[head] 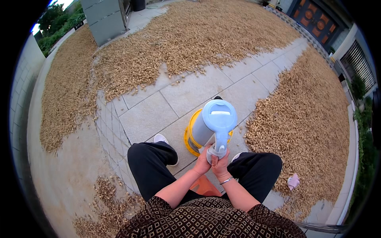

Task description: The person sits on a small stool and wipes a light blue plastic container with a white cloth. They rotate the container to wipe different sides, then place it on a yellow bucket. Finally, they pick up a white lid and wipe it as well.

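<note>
A light-blue electric kettle (218,119) with a closed lid is in front of me, between my knees, its handle towards me. Beneath it shows a round yellow plastic container (188,142); whether the kettle stands on it or inside it I cannot tell. A pale grey cloth (216,152) is bunched around the lower end of the handle. My left hand (203,162) grips this cloth from the left side. From the right, my right hand (220,166) presses the same cloth against the handle, thumbs close together.
Peanuts in their shells (300,128) cover the ground to the right, with more peanuts (202,32) beyond and at left. Grey paving slabs (148,119) lie between them. An orange plastic stool (205,186) is under me. A pink cloth (293,181) lies on the right-hand peanuts.
</note>
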`<state>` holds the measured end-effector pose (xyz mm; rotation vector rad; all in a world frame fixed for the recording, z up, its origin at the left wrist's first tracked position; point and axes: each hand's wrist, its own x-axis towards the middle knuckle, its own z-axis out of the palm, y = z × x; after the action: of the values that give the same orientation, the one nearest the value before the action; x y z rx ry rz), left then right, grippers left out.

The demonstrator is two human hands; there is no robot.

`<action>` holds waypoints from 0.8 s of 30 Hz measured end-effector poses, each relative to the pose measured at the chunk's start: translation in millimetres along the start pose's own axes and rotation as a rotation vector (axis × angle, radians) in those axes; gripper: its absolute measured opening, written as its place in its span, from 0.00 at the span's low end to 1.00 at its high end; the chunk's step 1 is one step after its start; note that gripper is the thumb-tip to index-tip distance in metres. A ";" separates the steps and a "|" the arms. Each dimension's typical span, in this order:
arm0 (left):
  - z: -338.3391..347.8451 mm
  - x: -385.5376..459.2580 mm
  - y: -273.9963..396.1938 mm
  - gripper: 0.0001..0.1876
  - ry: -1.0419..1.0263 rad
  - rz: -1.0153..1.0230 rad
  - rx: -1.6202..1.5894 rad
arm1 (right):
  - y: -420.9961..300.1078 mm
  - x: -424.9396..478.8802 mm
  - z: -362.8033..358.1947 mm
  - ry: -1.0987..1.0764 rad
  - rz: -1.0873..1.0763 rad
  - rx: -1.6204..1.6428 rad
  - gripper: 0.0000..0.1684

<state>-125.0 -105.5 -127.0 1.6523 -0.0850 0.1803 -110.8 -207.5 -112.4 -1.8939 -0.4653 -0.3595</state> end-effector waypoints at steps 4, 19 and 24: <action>-1.4 -2.2 12.5 0.28 0.056 -0.022 -0.010 | -3.8 2.7 -3.2 -0.029 0.074 0.127 0.30; -18.1 -7.7 98.5 0.37 0.371 0.477 -0.231 | -80.0 27.6 -33.0 0.081 0.404 0.409 0.13; -23.7 5.2 123.6 0.28 0.364 0.596 0.109 | -98.5 60.8 -48.7 0.254 0.234 0.358 0.11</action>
<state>-141.7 -92.8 -2.8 1.6378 -0.2931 0.9473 -106.1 -212.1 13.0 -1.5088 -0.1233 -0.3306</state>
